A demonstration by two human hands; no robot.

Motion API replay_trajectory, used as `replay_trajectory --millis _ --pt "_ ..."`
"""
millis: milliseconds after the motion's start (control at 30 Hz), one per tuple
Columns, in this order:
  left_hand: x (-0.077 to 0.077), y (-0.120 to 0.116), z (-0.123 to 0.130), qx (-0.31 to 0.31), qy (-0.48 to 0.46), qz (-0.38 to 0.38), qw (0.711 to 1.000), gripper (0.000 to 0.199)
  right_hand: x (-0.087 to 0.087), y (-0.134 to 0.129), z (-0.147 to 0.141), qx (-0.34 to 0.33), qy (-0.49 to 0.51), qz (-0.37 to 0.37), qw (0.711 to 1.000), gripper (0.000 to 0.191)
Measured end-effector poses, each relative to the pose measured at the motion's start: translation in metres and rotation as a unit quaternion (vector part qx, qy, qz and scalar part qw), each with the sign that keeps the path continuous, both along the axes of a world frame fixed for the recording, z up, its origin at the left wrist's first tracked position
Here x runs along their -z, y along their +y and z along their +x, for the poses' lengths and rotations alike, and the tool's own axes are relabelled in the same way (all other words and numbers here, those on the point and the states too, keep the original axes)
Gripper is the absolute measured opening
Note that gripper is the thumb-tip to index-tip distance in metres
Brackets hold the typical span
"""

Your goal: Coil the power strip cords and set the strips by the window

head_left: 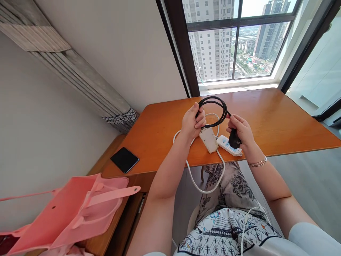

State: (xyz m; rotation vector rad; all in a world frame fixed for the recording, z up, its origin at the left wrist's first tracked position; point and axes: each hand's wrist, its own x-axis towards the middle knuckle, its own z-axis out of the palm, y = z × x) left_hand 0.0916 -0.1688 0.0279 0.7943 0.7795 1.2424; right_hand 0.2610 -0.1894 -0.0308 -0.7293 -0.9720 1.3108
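Over the orange-brown wooden table (pixel 279 124), the left hand (pixel 194 121) grips a coiled black rubbery-looking cable (pixel 223 104); the right hand (pixel 243 131) pinches it beside its bulky black plug (pixel 234 139). Likely light, springy (best held across the loops).

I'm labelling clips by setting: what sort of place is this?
Probably a room in a high-rise home: there's a gathered curtain, a wooden table, and a window looking out on tall buildings.
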Motion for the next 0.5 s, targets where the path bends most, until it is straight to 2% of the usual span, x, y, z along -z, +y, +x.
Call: replay_trajectory --millis 133,267,367,500 --pt "0.000 -0.001 0.000 0.032 0.013 0.006 0.999 0.048 -0.004 -0.005 -0.013 0.045 -0.043 0.056 0.996 0.049" --pt "0.004 -0.002 0.006 0.024 0.032 0.034 0.999 0.051 -0.006 -0.006 -0.019 0.091 -0.078 0.078 0.990 0.060" --pt "0.006 -0.004 0.012 0.009 0.052 0.044 0.998 0.052 -0.006 -0.002 -0.020 0.105 -0.087 0.077 0.988 0.059" --pt "0.006 -0.005 0.015 0.018 0.071 0.071 0.995 0.052 -0.007 0.004 -0.021 0.100 -0.072 0.040 0.992 0.053"
